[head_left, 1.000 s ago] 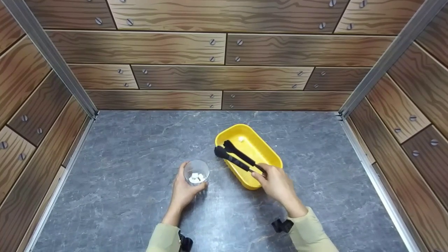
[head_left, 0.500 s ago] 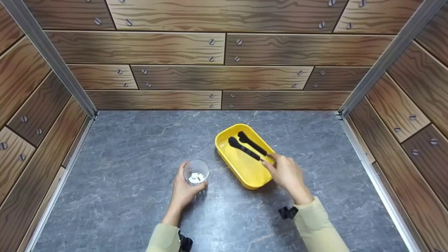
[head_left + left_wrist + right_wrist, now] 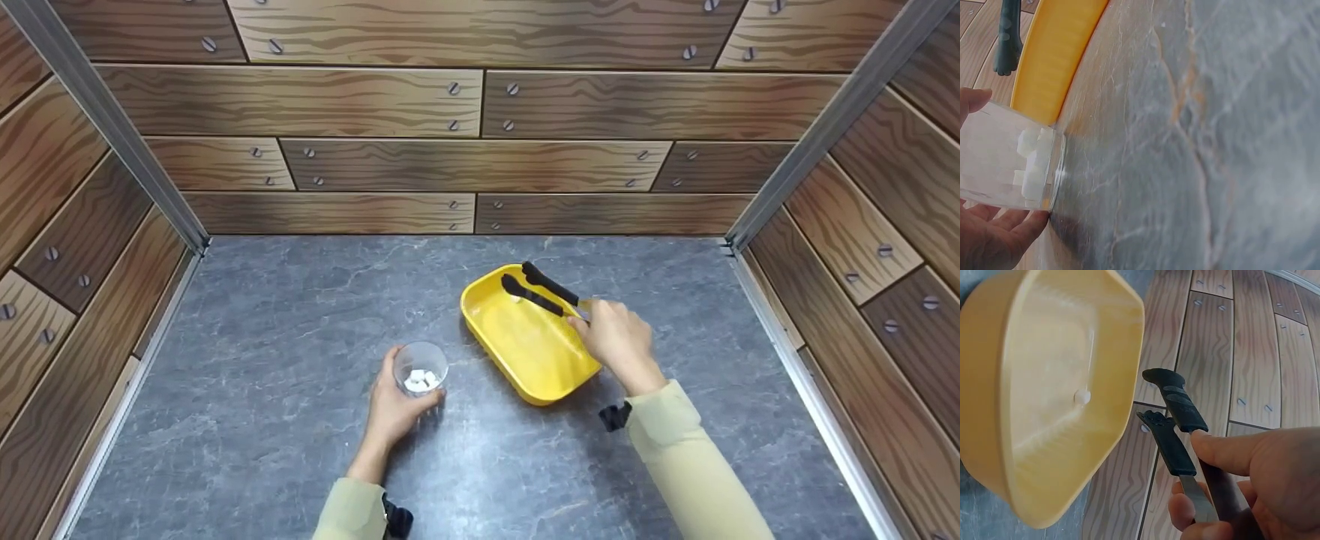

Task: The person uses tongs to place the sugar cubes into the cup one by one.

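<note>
My left hand (image 3: 399,409) holds a clear cup (image 3: 421,361) that stands on the grey floor, thumb on one side and fingers on the other. Several small white pieces (image 3: 422,379) lie at the cup's bottom. With my right hand (image 3: 616,339) I grip metal tongs with black tips (image 3: 534,297) over the far right side of a yellow tub (image 3: 499,349). The tips stand apart with nothing between them. One white piece (image 3: 1082,397) lies inside the tub in the right wrist view; in the head view the tongs partly cover it.
Wood-patterned walls (image 3: 472,165) close off the back and both sides, with metal strips (image 3: 817,420) along the edges. The marbled grey surface (image 3: 285,322) lies under the cup and tub. Cameras (image 3: 615,417) sit on both wrists.
My right hand has moved the tongs up and to the right, from the tub's left rim across to its far right side. My left hand and the cup have stayed put.
</note>
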A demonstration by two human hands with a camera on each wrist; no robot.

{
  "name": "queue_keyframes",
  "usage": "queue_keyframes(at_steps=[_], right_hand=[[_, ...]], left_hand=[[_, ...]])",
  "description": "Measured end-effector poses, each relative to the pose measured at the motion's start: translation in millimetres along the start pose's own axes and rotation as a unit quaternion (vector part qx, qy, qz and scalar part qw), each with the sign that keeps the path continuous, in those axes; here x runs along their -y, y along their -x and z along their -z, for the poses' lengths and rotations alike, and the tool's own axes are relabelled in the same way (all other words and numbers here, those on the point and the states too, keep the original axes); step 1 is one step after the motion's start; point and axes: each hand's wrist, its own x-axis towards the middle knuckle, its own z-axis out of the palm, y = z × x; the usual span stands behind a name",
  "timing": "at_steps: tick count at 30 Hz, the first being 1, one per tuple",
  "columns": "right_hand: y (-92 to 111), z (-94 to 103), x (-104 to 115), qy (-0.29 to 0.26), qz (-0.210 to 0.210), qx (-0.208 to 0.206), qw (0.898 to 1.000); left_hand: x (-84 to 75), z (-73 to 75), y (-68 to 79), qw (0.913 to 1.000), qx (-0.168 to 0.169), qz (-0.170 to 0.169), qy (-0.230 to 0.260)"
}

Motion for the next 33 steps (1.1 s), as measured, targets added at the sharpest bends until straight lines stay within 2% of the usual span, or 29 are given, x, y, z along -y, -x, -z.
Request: queue_keyframes(at_steps=[8,18,27,33], right_hand=[[-14,-4.2,4,0.032,-0.007,0.014,0.999],[-22,-16.0,1,0.043,-0.009,0.034,0.998],[-30,-22.4,2,0.070,-0.006,0.041,0.997],[-35,-26.0,4,0.076,0.001,0.029,0.997]], left_hand=[[0.0,-0.1,-0.4,1.0000,-0.007,-0.006,0.000],[0.7,-0.4,-1.0,1.0000,-0.005,-0.006,0.001],[0.5,-0.7,-1.0,0.9999,-0.003,-0.007,0.011],[-0.8,-0.6,-0.9,1.0000,-0.002,-0.001,0.007]])
